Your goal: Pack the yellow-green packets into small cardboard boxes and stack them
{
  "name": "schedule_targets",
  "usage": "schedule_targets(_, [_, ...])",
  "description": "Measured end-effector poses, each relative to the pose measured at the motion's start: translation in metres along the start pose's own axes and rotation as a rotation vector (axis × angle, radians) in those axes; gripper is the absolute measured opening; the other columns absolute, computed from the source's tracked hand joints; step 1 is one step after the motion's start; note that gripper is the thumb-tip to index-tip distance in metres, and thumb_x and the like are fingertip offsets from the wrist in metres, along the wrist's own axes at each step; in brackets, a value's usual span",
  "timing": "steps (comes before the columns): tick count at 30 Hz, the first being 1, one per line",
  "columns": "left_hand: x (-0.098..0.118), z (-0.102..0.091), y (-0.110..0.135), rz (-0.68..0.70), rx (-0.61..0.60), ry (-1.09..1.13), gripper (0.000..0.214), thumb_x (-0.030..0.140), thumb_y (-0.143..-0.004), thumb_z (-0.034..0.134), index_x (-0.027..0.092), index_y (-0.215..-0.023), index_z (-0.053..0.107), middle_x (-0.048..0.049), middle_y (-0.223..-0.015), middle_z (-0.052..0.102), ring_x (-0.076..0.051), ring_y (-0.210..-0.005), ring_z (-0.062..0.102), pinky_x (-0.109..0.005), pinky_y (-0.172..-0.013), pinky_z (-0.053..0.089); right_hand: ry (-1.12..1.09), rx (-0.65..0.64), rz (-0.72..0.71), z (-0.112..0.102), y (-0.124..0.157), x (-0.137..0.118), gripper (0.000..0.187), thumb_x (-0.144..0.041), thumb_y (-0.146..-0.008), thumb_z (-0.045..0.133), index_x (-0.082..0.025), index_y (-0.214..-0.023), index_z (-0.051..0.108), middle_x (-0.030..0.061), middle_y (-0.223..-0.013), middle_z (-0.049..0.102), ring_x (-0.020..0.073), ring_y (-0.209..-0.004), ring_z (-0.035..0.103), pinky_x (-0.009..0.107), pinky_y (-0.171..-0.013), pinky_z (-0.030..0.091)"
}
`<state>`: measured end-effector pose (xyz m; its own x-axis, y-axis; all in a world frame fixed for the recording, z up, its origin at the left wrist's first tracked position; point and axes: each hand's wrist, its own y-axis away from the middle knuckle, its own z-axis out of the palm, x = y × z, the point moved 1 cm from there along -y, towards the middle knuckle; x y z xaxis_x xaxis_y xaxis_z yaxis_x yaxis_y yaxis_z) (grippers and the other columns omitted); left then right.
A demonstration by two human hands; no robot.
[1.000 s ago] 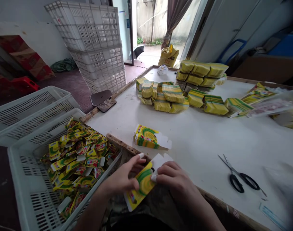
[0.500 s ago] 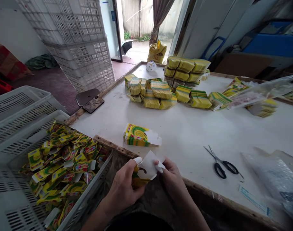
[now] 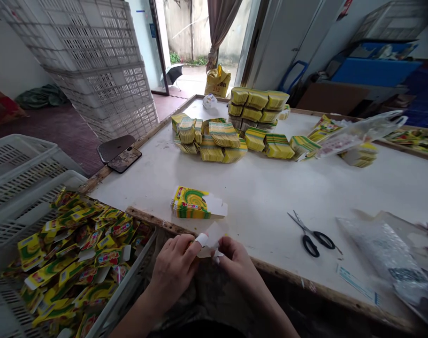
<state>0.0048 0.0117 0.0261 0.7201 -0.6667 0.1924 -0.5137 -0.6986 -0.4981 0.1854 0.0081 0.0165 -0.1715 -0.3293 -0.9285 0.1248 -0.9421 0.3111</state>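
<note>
Between my hands, at the table's near edge, is a small cardboard box (image 3: 207, 241) with its white inner flaps showing. My left hand (image 3: 177, 263) is closed around its body, hiding most of the printed side. My right hand (image 3: 235, 265) pinches white flaps at the box's other end. Just beyond, on the table, lies a stack of flat yellow and green boxes (image 3: 191, 203), a white flap sticking out to the right. To the left of my hands, a white plastic crate (image 3: 129, 277) holds many small yellow boxes (image 3: 73, 253).
Black-handled scissors (image 3: 310, 234) lie right of my hands, near a clear plastic bag (image 3: 383, 258). Bundles of flat boxes (image 3: 217, 141) are piled farther back on the white table (image 3: 256, 188). A phone (image 3: 125, 159) rests at the left edge. Tall crates (image 3: 94, 61) stand behind.
The view has shifted slightly right. My left hand now covers more of the box's yellow side, and my right fingers have closed in around the flaps.
</note>
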Motion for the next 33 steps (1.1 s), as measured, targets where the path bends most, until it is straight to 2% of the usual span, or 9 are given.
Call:
schedule_targets(5, [0.005, 0.000, -0.002, 0.027, -0.005, -0.040, 0.039, 0.010, -0.083, 0.056, 0.020, -0.120, 0.050, -0.0062, -0.095, 0.064, -0.022, -0.082, 0.060, -0.034, -0.071, 0.045, -0.206, 0.080, 0.112, 0.005, 0.001, 0.006, 0.005, -0.013, -0.058, 0.061, -0.017, -0.057, 0.059, -0.0044, -0.050, 0.056, 0.0128, -0.052, 0.051, 0.023, -0.053, 0.038])
schedule_targets(10, [0.007, 0.002, 0.000, -0.003, 0.049, -0.014, 0.038, 0.007, -0.079, 0.055, 0.022, -0.114, 0.051, -0.0064, -0.095, 0.065, -0.022, -0.080, 0.060, -0.034, -0.071, 0.046, -0.420, -0.006, 0.238, 0.007, -0.003, 0.020, 0.005, -0.020, -0.056, 0.059, -0.018, -0.057, 0.055, -0.0034, -0.047, 0.058, 0.0106, -0.043, 0.049, 0.022, -0.046, 0.040])
schedule_targets(13, [0.007, 0.005, 0.002, -0.044, 0.097, 0.034, 0.044, 0.008, -0.078, 0.056, 0.022, -0.118, 0.048, -0.0072, -0.096, 0.065, -0.023, -0.081, 0.061, -0.035, -0.072, 0.049, -0.544, -0.076, 0.332, 0.009, -0.003, 0.026, 0.010, -0.022, -0.058, 0.060, -0.019, -0.062, 0.052, -0.0036, -0.049, 0.058, 0.0099, -0.041, 0.049, 0.022, -0.046, 0.042])
schedule_targets(17, [0.006, 0.013, 0.008, -0.204, 0.115, 0.198, 0.063, 0.016, -0.078, 0.062, 0.022, -0.135, 0.035, -0.0091, -0.104, 0.062, -0.024, -0.090, 0.063, -0.036, -0.076, 0.054, -0.676, -0.137, 0.385, 0.014, 0.001, 0.033, 0.017, -0.024, -0.060, 0.064, -0.020, -0.072, 0.053, -0.0060, -0.051, 0.055, 0.0097, -0.043, 0.050, 0.023, -0.049, 0.045])
schedule_targets(20, [0.005, 0.017, 0.010, -0.351, 0.111, 0.362, 0.072, 0.027, -0.078, 0.067, 0.027, -0.138, 0.029, -0.0068, -0.104, 0.060, -0.025, -0.090, 0.065, -0.035, -0.075, 0.055, -0.722, -0.178, 0.339, 0.015, 0.004, 0.035, 0.027, -0.030, -0.062, 0.073, -0.019, -0.081, 0.057, -0.0047, -0.057, 0.058, 0.0104, -0.048, 0.053, 0.022, -0.051, 0.046])
schedule_targets(24, [0.005, 0.018, 0.008, -0.369, 0.082, 0.421, 0.062, 0.026, -0.076, 0.066, 0.029, -0.128, 0.034, -0.0047, -0.099, 0.059, -0.025, -0.084, 0.066, -0.033, -0.070, 0.055, -0.617, -0.179, 0.193, 0.010, 0.003, 0.029, 0.038, -0.046, -0.065, 0.081, -0.018, -0.076, 0.058, -0.0035, -0.060, 0.059, 0.0094, -0.051, 0.052, 0.021, -0.053, 0.042])
schedule_targets(27, [0.009, 0.019, 0.006, -0.287, 0.037, 0.378, 0.050, 0.023, -0.075, 0.064, 0.026, -0.116, 0.036, -0.0046, -0.096, 0.059, -0.022, -0.077, 0.065, -0.031, -0.064, 0.054, -0.436, -0.148, 0.136, 0.004, -0.002, 0.017, 0.034, -0.043, -0.065, 0.083, -0.017, -0.071, 0.061, -0.0035, -0.060, 0.060, 0.0094, -0.053, 0.051, 0.020, -0.056, 0.041])
schedule_targets(30, [0.013, 0.019, 0.005, -0.244, -0.011, 0.313, 0.042, 0.020, -0.074, 0.061, 0.024, -0.108, 0.035, -0.0040, -0.090, 0.058, -0.021, -0.071, 0.064, -0.030, -0.061, 0.053, -0.256, -0.194, 0.084, 0.001, -0.007, 0.003, 0.030, -0.035, -0.062, 0.084, -0.017, -0.078, 0.067, -0.0015, -0.066, 0.066, 0.0159, -0.068, 0.059, 0.027, -0.071, 0.046])
schedule_targets(33, [0.015, 0.019, 0.005, -0.251, -0.033, 0.246, 0.040, 0.018, -0.072, 0.058, 0.023, -0.104, 0.034, -0.0052, -0.089, 0.058, -0.022, -0.070, 0.064, -0.032, -0.059, 0.053, -0.130, -0.221, 0.077, 0.000, -0.009, -0.004, 0.031, -0.037, -0.063, 0.081, -0.017, -0.084, 0.069, 0.0015, -0.073, 0.070, 0.0224, -0.079, 0.064, 0.034, -0.081, 0.047])
